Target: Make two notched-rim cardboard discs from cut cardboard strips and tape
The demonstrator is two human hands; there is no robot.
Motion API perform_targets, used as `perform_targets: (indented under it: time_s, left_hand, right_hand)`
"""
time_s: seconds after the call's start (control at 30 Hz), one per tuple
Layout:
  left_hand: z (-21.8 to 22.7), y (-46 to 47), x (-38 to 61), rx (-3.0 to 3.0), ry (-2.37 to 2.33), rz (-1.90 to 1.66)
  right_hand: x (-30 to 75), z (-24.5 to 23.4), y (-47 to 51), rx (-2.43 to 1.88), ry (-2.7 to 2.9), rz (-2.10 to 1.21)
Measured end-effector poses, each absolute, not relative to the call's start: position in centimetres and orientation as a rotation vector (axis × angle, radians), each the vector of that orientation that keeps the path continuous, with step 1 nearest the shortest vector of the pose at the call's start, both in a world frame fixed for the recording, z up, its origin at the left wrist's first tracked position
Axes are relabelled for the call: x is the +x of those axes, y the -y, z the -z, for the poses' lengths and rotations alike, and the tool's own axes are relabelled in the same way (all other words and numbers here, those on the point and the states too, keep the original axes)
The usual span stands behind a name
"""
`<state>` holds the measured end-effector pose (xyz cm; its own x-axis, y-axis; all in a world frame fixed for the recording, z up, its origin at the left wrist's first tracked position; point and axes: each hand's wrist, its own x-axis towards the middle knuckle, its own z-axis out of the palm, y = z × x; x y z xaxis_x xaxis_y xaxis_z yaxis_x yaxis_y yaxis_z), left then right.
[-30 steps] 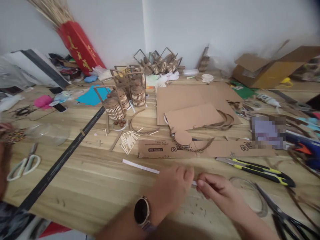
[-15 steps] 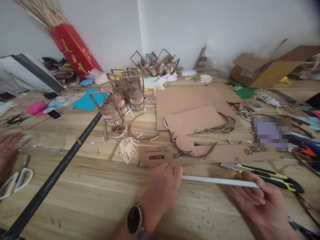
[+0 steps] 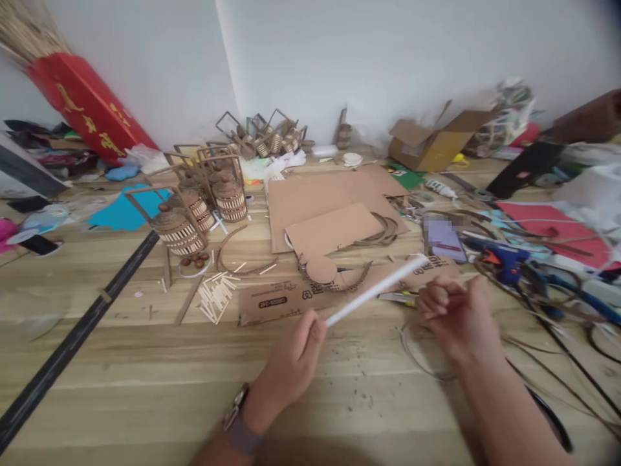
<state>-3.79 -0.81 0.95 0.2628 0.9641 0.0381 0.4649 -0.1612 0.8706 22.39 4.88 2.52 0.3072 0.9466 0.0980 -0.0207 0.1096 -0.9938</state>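
Note:
My left hand (image 3: 298,353), with a watch on its wrist, pinches the near end of a flat white strip (image 3: 376,291). The strip slants up to the right over a long printed cardboard piece (image 3: 266,304). Beside its far end is my right hand (image 3: 453,317), palm up, fingers loosely curled and thumb apart, with nothing visible in it. A box cutter (image 3: 398,298) lies partly hidden behind that hand. A thin loop (image 3: 412,353) lies below it. Further back, a round cardboard disc (image 3: 321,269) rests near a curved brown band (image 3: 361,275).
Small lidded baskets (image 3: 179,230) with tall handles stand at left, near short pale sticks (image 3: 216,298) and brown beads (image 3: 195,260). Cardboard sheets (image 3: 334,226) lie mid-table. A glue gun (image 3: 507,259), a phone (image 3: 446,239) and loose strips crowd the right. A long black bar (image 3: 72,343) crosses the left.
My right hand has let go of the strip's far end. That end now points higher. The view has swung right, and another hand and the scissors at the left have left the view.

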Motion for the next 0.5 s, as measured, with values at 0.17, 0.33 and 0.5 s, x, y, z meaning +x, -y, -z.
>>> perform_targets:
  time_s: [0.17,0.33,0.5]
  left_hand:
    - [-0.2,1.0,-3.2,1.624,-1.343,-0.917]
    - [0.3,1.4,-2.5,1.594,-1.335,-0.903]
    - [0.7,1.8,-2.1,1.595,-1.301,-0.837]
  right_hand:
    - [24.4,-1.1,0.2,-1.531,1.406,-0.548]
    - [27.1,3.3,5.8,-1.46,2.251,0.158]
    - [30.0,5.0,5.0,-1.447,2.207,0.271]
